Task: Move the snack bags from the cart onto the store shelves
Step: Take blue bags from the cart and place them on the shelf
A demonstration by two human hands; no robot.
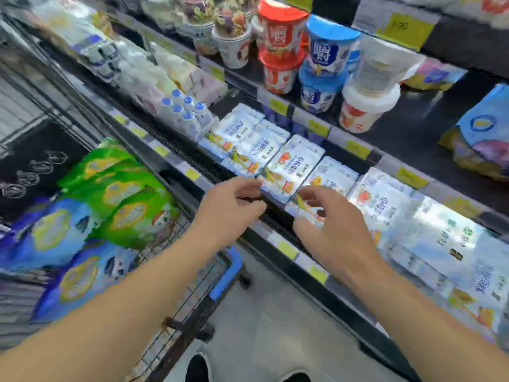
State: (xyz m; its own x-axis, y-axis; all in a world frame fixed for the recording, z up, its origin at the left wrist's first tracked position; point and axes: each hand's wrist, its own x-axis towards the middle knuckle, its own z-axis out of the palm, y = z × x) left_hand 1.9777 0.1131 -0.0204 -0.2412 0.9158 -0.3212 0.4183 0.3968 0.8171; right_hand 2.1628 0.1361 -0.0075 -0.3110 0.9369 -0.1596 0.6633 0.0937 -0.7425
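Observation:
Green snack bags [124, 194] and blue snack bags [55, 238] lie piled in the wire cart [179, 307] at the left. On the lower shelf [286, 249] lie rows of flat white packs. My left hand [231, 208] hovers at the shelf's front edge with loosely curled fingers, its index fingertip touching the near corner of a white pack with a strawberry picture [292, 166]. My right hand [330, 224] pinches the near end of the neighbouring white pack [305, 209] between thumb and fingers. The picture is blurred.
Red, blue and white tubs [325, 56] stand on the shelf above, with yellow price tags along the rails. Small blue-capped bottles [184, 111] sit left of the white packs. A large blue bag [482, 133] is at the far right. My shoes show on the grey floor [275, 326].

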